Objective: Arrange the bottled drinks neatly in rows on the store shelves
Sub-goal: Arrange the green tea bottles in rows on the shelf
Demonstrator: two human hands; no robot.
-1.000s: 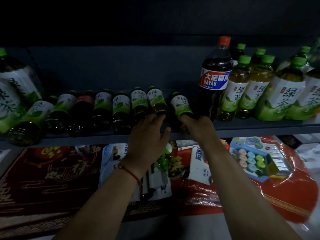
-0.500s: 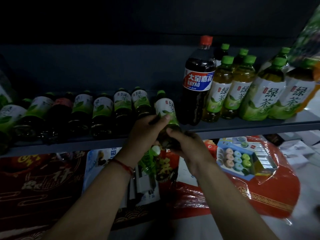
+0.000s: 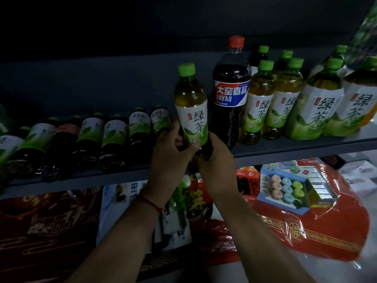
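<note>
On the grey metal store shelf (image 3: 285,149), just left of a tall dark cola bottle with a red cap (image 3: 231,92), a clear plastic green-tea bottle with a green cap (image 3: 190,105) stands nearly upright, gripped low down by both hands. Its white-and-green label reads 绿茶 beside a small red seal. The left hand (image 3: 169,152) wraps the bottle's lower left side, thumb across the front under the label; a red string bracelet (image 3: 152,203) circles that wrist. The right hand (image 3: 214,156) curls round the base from the right. The cola's red-and-blue label reads 大窑嘉宾 over DAYAO. Right of it stand more upright green-tea bottles (image 3: 285,99) with the same 绿茶 label, larger ones at the far right. To the left, a row of green-tea bottles lying on their sides (image 3: 114,137) fills the dim shelf, caps pointing backward. Below lie red plastic packaging with gold print (image 3: 318,227) and a blue box of pastel round items (image 3: 285,189).
</note>
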